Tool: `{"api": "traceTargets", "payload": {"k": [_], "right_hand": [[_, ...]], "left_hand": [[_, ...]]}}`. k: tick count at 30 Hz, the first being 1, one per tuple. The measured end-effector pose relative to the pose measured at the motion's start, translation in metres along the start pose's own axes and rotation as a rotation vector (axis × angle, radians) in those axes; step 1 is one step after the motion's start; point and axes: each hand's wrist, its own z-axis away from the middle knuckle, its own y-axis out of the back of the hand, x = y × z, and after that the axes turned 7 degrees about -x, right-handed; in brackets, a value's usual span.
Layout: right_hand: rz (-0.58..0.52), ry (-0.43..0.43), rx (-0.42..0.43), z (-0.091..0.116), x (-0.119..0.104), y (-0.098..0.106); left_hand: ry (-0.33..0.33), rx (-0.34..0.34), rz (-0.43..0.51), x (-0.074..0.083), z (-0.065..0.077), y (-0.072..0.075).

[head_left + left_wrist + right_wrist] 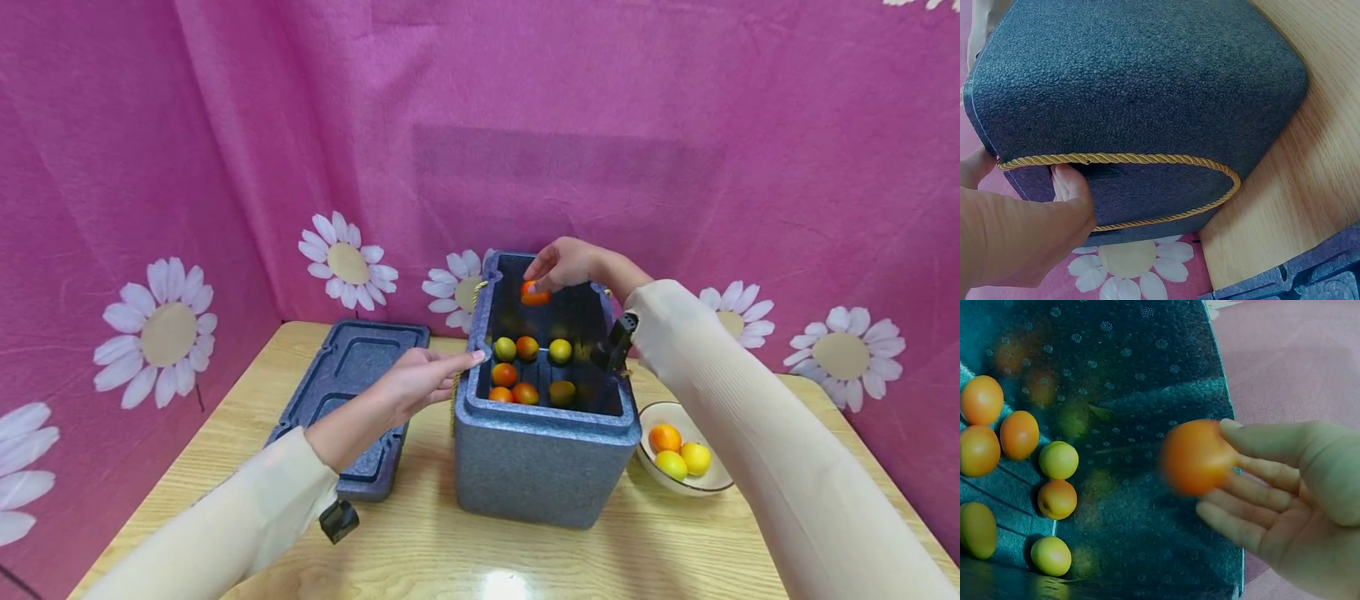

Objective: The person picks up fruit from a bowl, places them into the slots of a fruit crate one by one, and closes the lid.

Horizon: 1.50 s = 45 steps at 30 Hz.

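Note:
A deep grey-blue foam box [528, 467] stands lidless on the table, with several orange and yellow fruits on its floor. My right hand [566, 262] is over the far part of the box's opening, pinching an orange [535, 293] between thumb and fingers. In the right wrist view the orange [1197, 456] looks blurred, held clear of the other fruits. At the box's left rim, my left hand [423, 379] grips the edge, thumb on top and fingers under it. A gold rope handle [1147, 159] loops down beside those fingers [1072, 187].
The box's lid [363, 367] lies on the wooden table [420, 533] to the left. On the right, a white bowl [701, 489] with a dark rim holds one orange and two yellow fruits. A pink curtain [562, 108] with white daisies hangs behind.

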Motion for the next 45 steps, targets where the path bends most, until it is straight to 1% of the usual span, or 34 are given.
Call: {"api": "traceTargets", "payload": {"k": [4, 8, 12, 17, 19, 22, 27, 30, 34, 36, 39, 42, 45], "right_hand": [[-0.034, -0.021, 0.02, 0.002, -0.001, 0.0], [-0.094, 0.004, 0.05, 0.006, -0.01, 0.0], [-0.087, 0.037, 0.059, 0.015, -0.025, 0.002], [-0.031, 0.094, 0.097, 0.035, -0.037, 0.003], [-0.006, 0.131, 0.121, 0.044, -0.037, 0.002], [0.004, 0.181, 0.157, 0.062, -0.032, -0.002], [-0.019, 0.254, 0.226, 0.097, -0.017, -0.015], [-0.053, 0.293, 0.304, 0.117, -0.002, -0.026], [-0.107, 0.281, 0.452, 0.14, 0.025, -0.042], [-0.116, 0.264, 0.509, 0.15, 0.039, -0.05], [-0.121, 0.223, 0.522, 0.159, 0.061, -0.062], [-0.11, 0.144, 0.491, 0.166, 0.083, -0.074], [-0.12, 0.069, 0.44, 0.171, 0.103, -0.086]], "left_hand": [[0.006, 0.004, -0.008, -0.001, 0.0, 0.0], [0.012, 0.009, -0.018, 0.0, -0.001, 0.0], [0.013, 0.014, -0.032, 0.0, -0.002, 0.0], [0.006, 0.035, -0.035, 0.0, -0.002, 0.0], [0.002, 0.042, -0.023, -0.001, -0.002, 0.0], [-0.003, 0.051, -0.004, -0.002, -0.003, 0.001], [0.006, 0.065, -0.004, -0.002, -0.003, 0.001], [0.009, 0.068, -0.008, -0.002, -0.003, 0.0], [0.0, 0.051, -0.003, -0.003, -0.002, -0.001], [-0.008, 0.045, -0.004, -0.003, -0.002, -0.001], [-0.017, 0.05, -0.01, -0.003, -0.002, -0.002], [-0.021, 0.051, -0.012, -0.002, -0.002, -0.004], [-0.021, 0.048, -0.017, -0.002, -0.001, -0.006]]}}
